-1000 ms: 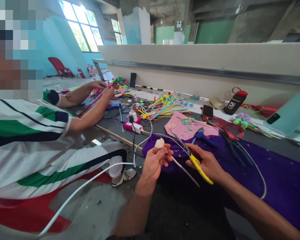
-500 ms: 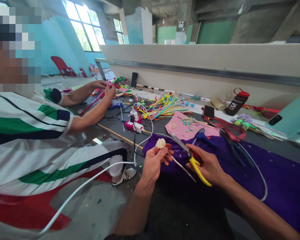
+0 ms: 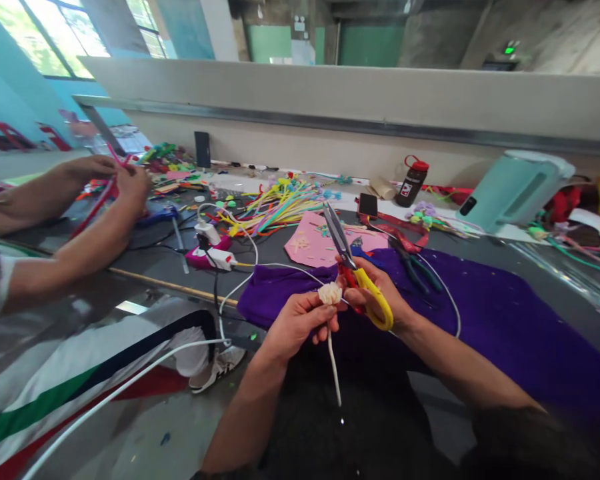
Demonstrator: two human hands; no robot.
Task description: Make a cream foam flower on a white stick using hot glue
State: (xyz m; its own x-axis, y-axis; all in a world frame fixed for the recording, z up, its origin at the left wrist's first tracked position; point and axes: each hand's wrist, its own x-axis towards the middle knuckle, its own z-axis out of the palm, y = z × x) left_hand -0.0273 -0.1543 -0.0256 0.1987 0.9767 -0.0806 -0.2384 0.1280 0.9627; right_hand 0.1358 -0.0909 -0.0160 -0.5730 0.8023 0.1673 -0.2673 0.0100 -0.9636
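Observation:
Between the thumb and fingers of my left hand (image 3: 296, 321) is a cream pipe-cleaner flower (image 3: 330, 293), its stem (image 3: 334, 370) hanging down below. My right hand (image 3: 380, 293) is closed round a pair of scissors (image 3: 370, 297) with yellow and red handles. Their blades point up and away, above the flower, and look nearly together. The right fingertips are close beside the flower head; whether they touch it I cannot tell. Under and behind both hands lies a purple cloth (image 3: 480, 300). A pink sheet (image 3: 305, 247) with small cut bits is just beyond.
Colourful pipe cleaners (image 3: 265, 207) are heaped behind a power strip (image 3: 210, 257) with white cables. Pliers (image 3: 417, 270), a phone (image 3: 367, 205), a dark bottle (image 3: 413, 181) and a mint-green box-shaped appliance (image 3: 515, 190) stand or lie rightward. At left, a co-worker's hands (image 3: 123, 177) hold pink strips.
My view has turned right. The scissors have swung from pointing left to pointing up, and my right hand has come close to the flower. The flower's stem now hangs more steeply.

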